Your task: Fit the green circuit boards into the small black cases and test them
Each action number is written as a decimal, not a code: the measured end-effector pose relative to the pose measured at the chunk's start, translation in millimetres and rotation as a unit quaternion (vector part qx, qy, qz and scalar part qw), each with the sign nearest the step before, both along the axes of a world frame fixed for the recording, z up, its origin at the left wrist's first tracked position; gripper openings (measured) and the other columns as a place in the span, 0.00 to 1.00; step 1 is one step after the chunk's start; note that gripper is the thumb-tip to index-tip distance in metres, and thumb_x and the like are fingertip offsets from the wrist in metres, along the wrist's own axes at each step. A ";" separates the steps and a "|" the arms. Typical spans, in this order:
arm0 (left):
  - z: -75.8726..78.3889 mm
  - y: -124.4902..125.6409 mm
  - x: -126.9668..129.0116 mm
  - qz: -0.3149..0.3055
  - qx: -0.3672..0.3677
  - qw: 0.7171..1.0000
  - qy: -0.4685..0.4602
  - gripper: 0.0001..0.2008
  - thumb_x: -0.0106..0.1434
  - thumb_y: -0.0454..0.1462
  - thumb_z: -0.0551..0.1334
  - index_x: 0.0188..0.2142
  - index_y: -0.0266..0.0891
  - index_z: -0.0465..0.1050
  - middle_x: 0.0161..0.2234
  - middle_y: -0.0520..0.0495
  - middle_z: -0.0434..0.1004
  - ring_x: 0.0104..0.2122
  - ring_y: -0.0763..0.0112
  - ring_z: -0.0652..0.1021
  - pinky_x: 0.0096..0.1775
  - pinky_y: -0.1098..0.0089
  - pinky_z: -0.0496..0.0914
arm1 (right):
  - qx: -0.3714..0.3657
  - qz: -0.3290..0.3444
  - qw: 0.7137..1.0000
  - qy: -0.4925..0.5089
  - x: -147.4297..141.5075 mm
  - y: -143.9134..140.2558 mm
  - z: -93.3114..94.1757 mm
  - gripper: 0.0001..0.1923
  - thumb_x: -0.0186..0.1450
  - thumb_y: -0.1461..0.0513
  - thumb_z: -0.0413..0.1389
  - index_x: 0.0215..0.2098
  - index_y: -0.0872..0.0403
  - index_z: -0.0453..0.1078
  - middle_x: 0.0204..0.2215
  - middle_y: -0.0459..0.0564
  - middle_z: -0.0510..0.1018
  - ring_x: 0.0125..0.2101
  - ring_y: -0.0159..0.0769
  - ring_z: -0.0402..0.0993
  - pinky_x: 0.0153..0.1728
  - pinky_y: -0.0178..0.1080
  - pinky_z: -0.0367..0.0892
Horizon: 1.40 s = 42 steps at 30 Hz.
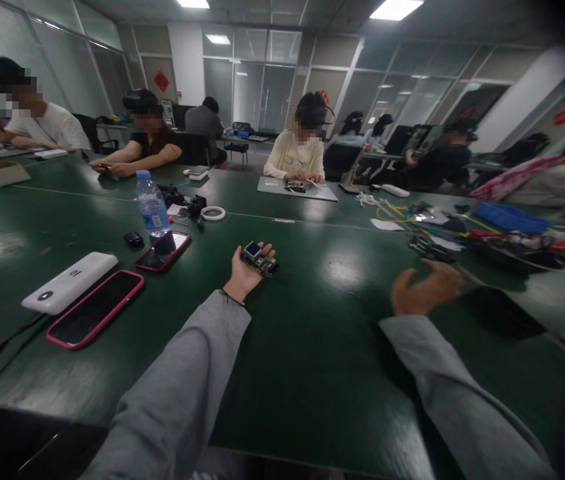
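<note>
— left hand [245, 270] first: what's it doing?
— palm up on the green table [312, 347], fingers curled loosely round a small circuit board [259, 257] with a little screen on top. the board lies across the fingers, just above the tabletop.
— and the right hand [425, 288]?
— well apart to the right, held over the table, fingers spread and slightly bent, holding nothing. a dark flat pad [500, 310] lies just beside it.
— what's off to the left?
— a red-cased phone [163, 251] near the board, a water bottle [151, 204] behind it, then a white power bank [69, 283] beside a pink-cased phone [95, 308].
— anyone else?
— a person in a cream top [296, 155] works across the table.
</note>
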<state>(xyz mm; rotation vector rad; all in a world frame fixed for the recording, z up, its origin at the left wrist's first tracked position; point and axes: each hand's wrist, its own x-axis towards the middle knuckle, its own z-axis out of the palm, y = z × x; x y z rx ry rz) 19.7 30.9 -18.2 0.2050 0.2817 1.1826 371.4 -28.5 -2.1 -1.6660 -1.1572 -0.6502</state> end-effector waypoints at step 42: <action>15.0 -4.6 -17.8 -0.142 0.090 0.984 0.062 0.34 0.59 0.57 0.48 0.57 0.38 0.56 0.57 0.29 0.59 0.55 0.44 0.65 0.49 0.45 0.61 | -0.350 0.454 0.669 0.473 -86.6 32.5 -8.2 0.22 0.55 0.54 0.61 0.44 0.57 0.71 0.35 0.55 0.76 0.28 0.34 0.73 0.33 0.38 0.70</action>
